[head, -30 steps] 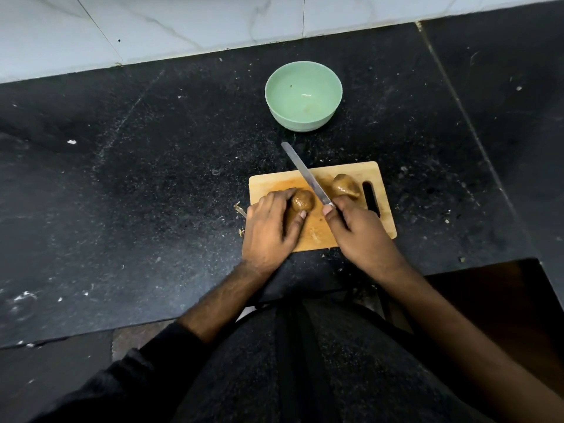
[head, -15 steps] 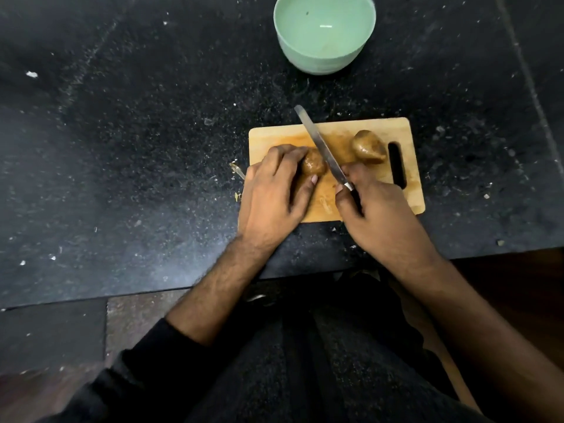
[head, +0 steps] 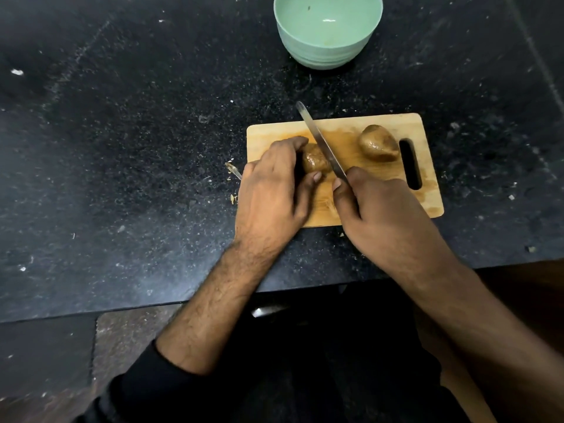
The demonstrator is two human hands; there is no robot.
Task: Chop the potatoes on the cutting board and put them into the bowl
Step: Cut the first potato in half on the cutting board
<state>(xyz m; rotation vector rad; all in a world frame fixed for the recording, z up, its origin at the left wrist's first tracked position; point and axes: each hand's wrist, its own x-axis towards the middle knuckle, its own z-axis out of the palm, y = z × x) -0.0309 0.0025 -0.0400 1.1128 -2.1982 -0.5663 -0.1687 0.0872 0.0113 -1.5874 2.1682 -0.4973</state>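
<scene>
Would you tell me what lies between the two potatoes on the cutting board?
In the head view, the knife blade crosses the board between the held potato and the loose potato.

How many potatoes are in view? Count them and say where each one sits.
2. One potato lies mid-board under the left hand, with the knife blade against it. The other potato sits free beside the cutting board's handle slot. The left hand could hide a small piece.

wooden board [head: 384, 175] lies flat on the counter, handle slot at its 3 o'clock end. two brown, whole potatoes on it: potato one [head: 312, 160] toward 9 o'clock, potato two [head: 378, 143] beside the slot. pale green bowl [head: 328, 29] sits upright at 12 o'clock from the board, well apart.
</scene>
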